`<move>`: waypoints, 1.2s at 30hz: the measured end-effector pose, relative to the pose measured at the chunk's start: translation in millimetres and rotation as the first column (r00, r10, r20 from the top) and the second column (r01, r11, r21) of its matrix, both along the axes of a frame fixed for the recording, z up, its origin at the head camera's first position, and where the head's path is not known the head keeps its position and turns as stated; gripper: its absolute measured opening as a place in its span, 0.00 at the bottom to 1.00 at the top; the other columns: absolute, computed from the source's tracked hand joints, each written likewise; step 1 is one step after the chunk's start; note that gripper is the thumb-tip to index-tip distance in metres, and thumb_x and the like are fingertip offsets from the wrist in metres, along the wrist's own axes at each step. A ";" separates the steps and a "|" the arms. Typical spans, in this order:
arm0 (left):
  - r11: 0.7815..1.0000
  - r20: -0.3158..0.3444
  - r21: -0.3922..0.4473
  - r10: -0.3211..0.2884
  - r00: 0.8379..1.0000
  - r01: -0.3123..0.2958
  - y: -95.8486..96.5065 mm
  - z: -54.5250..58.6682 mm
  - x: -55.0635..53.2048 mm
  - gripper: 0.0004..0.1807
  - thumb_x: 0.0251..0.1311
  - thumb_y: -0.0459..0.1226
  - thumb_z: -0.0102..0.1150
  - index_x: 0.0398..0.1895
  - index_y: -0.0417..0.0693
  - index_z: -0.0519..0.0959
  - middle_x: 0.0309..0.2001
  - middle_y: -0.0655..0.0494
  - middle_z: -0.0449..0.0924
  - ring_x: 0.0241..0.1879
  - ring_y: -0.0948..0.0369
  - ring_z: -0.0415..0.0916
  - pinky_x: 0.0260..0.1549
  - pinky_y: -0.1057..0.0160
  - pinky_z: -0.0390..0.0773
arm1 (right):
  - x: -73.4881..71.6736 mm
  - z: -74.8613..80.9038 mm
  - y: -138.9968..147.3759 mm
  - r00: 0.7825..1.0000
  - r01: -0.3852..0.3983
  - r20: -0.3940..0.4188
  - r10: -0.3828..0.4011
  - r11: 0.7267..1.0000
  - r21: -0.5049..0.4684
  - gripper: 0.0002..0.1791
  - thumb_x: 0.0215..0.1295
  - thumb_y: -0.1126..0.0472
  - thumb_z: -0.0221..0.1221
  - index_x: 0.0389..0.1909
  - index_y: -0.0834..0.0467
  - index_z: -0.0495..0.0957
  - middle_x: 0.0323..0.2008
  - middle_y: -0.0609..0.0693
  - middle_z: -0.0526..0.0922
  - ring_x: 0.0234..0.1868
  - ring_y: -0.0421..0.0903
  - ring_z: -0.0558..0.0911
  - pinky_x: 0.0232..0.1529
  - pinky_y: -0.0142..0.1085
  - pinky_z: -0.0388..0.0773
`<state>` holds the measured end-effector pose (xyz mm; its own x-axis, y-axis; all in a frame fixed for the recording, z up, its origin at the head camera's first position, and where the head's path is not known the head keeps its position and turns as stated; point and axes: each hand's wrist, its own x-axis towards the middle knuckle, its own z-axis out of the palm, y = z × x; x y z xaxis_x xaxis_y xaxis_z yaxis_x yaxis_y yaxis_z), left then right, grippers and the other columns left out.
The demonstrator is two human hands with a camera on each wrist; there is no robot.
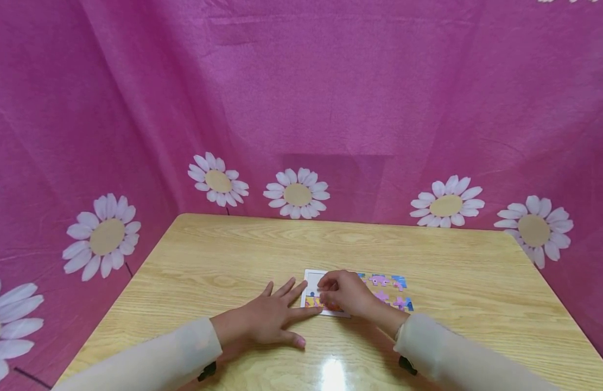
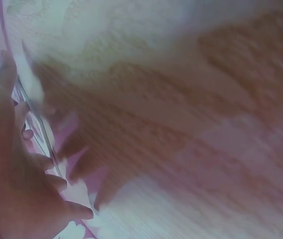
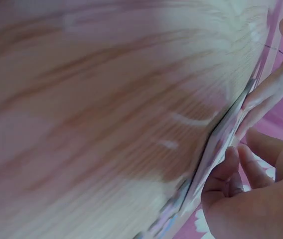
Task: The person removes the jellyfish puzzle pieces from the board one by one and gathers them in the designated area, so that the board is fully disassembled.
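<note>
A white-rimmed jigsaw puzzle tray (image 1: 313,277) lies on the table, its upper left part bare white. Orange and yellow pieces (image 1: 310,302) fill its lower row. My left hand (image 1: 269,317) is spread flat, fingers straight, with fingertips at the tray's left and lower edges; the left wrist view shows its fingers (image 2: 76,211) along the same edge. Over the tray, my right hand (image 1: 350,293) has bent fingers, thumb and index finger close together. In the right wrist view its fingertips (image 3: 229,159) are right at the tray; I cannot tell whether they hold a piece.
To the right of the tray lie several pink and blue puzzle pieces (image 1: 379,280), some partly hidden by my right hand and wrist. The wooden table (image 1: 233,255) reaches back to a pink curtain (image 1: 330,81) printed with white daisies.
</note>
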<state>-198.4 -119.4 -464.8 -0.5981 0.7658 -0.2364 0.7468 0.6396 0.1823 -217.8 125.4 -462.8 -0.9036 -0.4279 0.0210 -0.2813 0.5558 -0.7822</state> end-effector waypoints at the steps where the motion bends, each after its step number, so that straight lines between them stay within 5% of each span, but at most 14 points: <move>1: 1.000 0.000 0.000 0.000 1.000 0.000 -0.1 -0.4 0.0 0.41 0.65 0.73 0.43 0.81 0.83 0.51 0.84 0.46 0.38 0.82 0.41 0.36 0.67 0.23 0.51 | 0.2 0.6 -2.4 1.000 -0.008 -0.004 0.008 1.000 0.013 0.06 0.64 0.70 0.68 0.41 0.64 0.85 0.32 0.49 0.84 0.29 0.39 0.81 0.32 0.32 0.80; 9: 1.000 0.023 -0.005 0.011 1.000 -0.011 -0.6 -0.2 1.5 0.42 0.64 0.73 0.43 0.81 0.82 0.52 0.85 0.48 0.36 0.82 0.42 0.35 0.68 0.24 0.50 | 0.4 4.4 -15.5 0.998 -0.052 -0.028 0.056 0.991 0.120 0.07 0.61 0.73 0.66 0.39 0.63 0.87 0.31 0.48 0.85 0.32 0.38 0.78 0.38 0.35 0.78; 29: 0.999 0.021 -0.038 -0.003 1.000 0.004 -0.9 1.9 2.3 0.42 0.65 0.73 0.43 0.81 0.82 0.50 0.85 0.48 0.34 0.82 0.42 0.34 0.68 0.24 0.52 | -9.6 7.5 -23.2 0.984 -0.033 0.176 0.030 0.999 0.011 0.08 0.55 0.79 0.59 0.33 0.66 0.81 0.25 0.51 0.82 0.25 0.41 0.78 0.28 0.32 0.75; 36: 0.999 0.022 -0.042 -0.008 1.000 0.009 -0.5 3.1 2.3 0.41 0.66 0.72 0.43 0.81 0.82 0.49 0.85 0.48 0.33 0.82 0.42 0.34 0.68 0.24 0.52 | -11.9 7.2 -25.8 0.979 0.011 0.204 -0.011 1.000 0.000 0.06 0.62 0.77 0.61 0.36 0.65 0.82 0.26 0.51 0.82 0.24 0.42 0.81 0.28 0.33 0.79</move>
